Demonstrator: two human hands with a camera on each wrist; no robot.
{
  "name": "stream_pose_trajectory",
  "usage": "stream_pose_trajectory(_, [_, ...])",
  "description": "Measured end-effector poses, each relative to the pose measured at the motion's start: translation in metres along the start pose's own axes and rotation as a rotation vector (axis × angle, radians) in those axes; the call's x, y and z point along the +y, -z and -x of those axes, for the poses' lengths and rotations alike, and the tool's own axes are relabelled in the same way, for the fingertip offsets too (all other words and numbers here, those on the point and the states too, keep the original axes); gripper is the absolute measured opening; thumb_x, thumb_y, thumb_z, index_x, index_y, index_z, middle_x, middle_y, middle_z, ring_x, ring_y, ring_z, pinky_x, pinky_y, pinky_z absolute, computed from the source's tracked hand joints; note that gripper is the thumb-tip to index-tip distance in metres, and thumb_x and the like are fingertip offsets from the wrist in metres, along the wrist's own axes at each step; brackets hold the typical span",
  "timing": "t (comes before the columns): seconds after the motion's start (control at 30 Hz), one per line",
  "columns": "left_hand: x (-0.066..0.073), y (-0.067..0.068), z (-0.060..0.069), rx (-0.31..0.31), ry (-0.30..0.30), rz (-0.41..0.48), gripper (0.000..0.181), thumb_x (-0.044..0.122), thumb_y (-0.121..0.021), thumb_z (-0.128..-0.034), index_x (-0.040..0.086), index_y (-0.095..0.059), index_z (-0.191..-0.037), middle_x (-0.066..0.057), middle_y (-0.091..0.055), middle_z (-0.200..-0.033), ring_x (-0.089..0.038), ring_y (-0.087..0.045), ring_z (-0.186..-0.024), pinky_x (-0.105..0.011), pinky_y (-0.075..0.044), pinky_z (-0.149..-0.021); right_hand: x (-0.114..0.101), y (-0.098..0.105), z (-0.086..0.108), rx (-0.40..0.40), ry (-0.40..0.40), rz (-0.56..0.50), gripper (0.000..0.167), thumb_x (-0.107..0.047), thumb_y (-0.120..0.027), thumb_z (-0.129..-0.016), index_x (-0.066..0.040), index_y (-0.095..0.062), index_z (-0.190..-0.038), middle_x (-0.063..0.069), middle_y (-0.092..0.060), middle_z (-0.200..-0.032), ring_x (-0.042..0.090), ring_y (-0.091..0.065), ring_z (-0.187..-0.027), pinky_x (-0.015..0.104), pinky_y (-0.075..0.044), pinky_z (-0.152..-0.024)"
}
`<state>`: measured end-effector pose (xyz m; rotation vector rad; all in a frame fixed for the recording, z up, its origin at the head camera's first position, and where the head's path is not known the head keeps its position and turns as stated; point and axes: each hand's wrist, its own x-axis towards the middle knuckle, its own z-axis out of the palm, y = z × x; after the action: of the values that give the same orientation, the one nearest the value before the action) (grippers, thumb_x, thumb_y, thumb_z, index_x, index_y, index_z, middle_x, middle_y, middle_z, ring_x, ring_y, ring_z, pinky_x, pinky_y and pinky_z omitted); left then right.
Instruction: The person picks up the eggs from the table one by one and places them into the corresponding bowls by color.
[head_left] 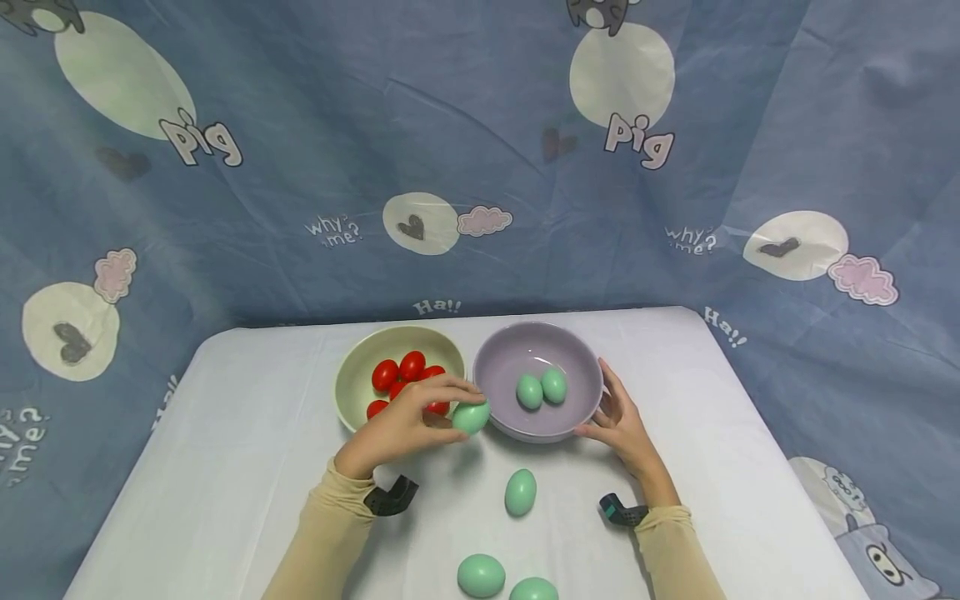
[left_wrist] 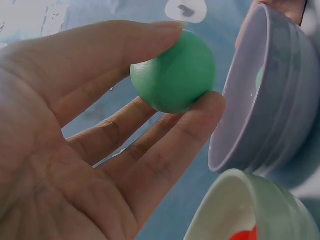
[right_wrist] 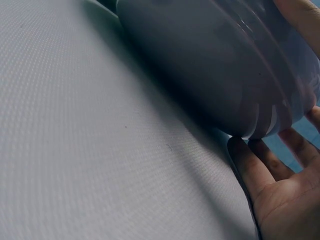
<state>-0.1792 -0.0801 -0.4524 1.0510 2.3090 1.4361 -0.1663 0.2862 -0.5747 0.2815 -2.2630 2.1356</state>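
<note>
My left hand (head_left: 408, 421) pinches a green egg (head_left: 471, 417) between thumb and fingers, above the table by the gap between two bowls. In the left wrist view the same green egg (left_wrist: 175, 72) sits at the fingertips, the palm showing. The purple bowl (head_left: 536, 427) holds two green eggs (head_left: 529, 392). Against its right side, my right hand (head_left: 622, 421) holds it with spread thumb and fingers. The right wrist view shows those fingers (right_wrist: 255, 167) touching the lower outer wall of the purple bowl (right_wrist: 200, 65). Red egg-shaped pieces (head_left: 386, 375) lie in the pale green bowl (head_left: 352, 354), partly hidden by my left hand.
On the white table (head_left: 247, 450), one green egg (head_left: 521, 492) lies in front of the purple bowl. Two more lie at the near edge, a green egg (head_left: 481, 576) and another egg (head_left: 534, 590) cut off by the frame. A blue printed cloth (head_left: 480, 150) hangs behind.
</note>
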Motion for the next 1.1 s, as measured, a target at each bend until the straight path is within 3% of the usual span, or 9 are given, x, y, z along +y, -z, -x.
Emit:
stream_pose_trajectory(0.27, [0.001, 0.001, -0.039, -0.058, 0.052, 0.039, 0.048, 0.002, -0.082, -0.086, 0.011, -0.071, -0.132, -0.006, -0.064, -0.138, -0.025, -0.06, -0.129, -0.025, -0.062, -0.091, 0.002, 0.001, 0.0, -0.002, 0.009, 0.001, 0.119, 0.0, -0.088, -0.076, -0.027, -0.016, -0.167, 0.007, -0.017, -0.174, 0.044, -0.023, -0.158, 0.017, -0.043, -0.113])
stream_pose_trajectory(0.37, [-0.001, 0.001, -0.055, -0.077, 0.025, 0.018, 0.047, 0.001, -0.081, -0.0858, 0.009, -0.071, -0.131, -0.009, -0.065, -0.137, -0.027, -0.06, -0.129, -0.027, -0.062, -0.093, 0.002, 0.001, 0.0, -0.002, 0.01, -0.001, 0.119, 0.0, -0.088, -0.076, -0.027, -0.016, -0.167, 0.008, -0.018, -0.174, 0.044, -0.023, -0.157, 0.017, -0.043, -0.113])
stream_pose_trajectory(0.57, [-0.006, -0.001, -0.088, -0.123, -0.003, -0.076, 0.046, 0.002, -0.081, -0.0857, 0.009, -0.072, -0.13, -0.006, -0.068, -0.133, -0.023, -0.061, -0.126, -0.04, -0.06, -0.102, 0.001, 0.0, -0.001, -0.002, 0.01, -0.01, 0.119, 0.0, -0.088, -0.076, -0.028, -0.016, -0.167, 0.009, -0.019, -0.173, 0.044, -0.023, -0.157, 0.017, -0.043, -0.113])
stream_pose_trajectory(0.73, [-0.011, -0.004, -0.113, -0.157, -0.026, -0.196, 0.046, 0.005, -0.082, -0.0849, 0.006, -0.072, -0.129, -0.006, -0.071, -0.13, -0.023, -0.062, -0.126, -0.041, -0.05, -0.114, 0.002, 0.0, -0.001, -0.007, 0.012, -0.016, 0.119, 0.0, -0.088, -0.076, -0.027, -0.016, -0.167, 0.009, -0.019, -0.173, 0.043, -0.023, -0.157, 0.017, -0.043, -0.113])
stream_pose_trajectory(0.87, [-0.014, -0.007, -0.129, -0.185, -0.005, -0.248, 0.046, 0.007, -0.082, -0.0854, 0.006, -0.071, -0.13, -0.007, -0.071, -0.131, -0.023, -0.063, -0.126, -0.038, -0.05, -0.114, 0.002, 0.0, -0.002, -0.008, 0.01, -0.02, 0.119, 0.0, -0.088, -0.076, -0.027, -0.016, -0.167, 0.009, -0.018, -0.173, 0.043, -0.024, -0.157, 0.017, -0.043, -0.113])
stream_pose_trajectory(1.1, [-0.022, -0.015, -0.155, -0.255, 0.081, -0.261, 0.046, 0.006, -0.079, -0.0874, 0.003, -0.069, -0.132, -0.01, -0.069, -0.135, -0.027, -0.065, -0.125, -0.039, -0.053, -0.11, 0.001, 0.0, -0.001, -0.008, 0.006, -0.032, 0.119, 0.001, -0.088, -0.076, -0.026, -0.016, -0.167, 0.01, -0.018, -0.173, 0.044, -0.023, -0.157, 0.017, -0.043, -0.113])
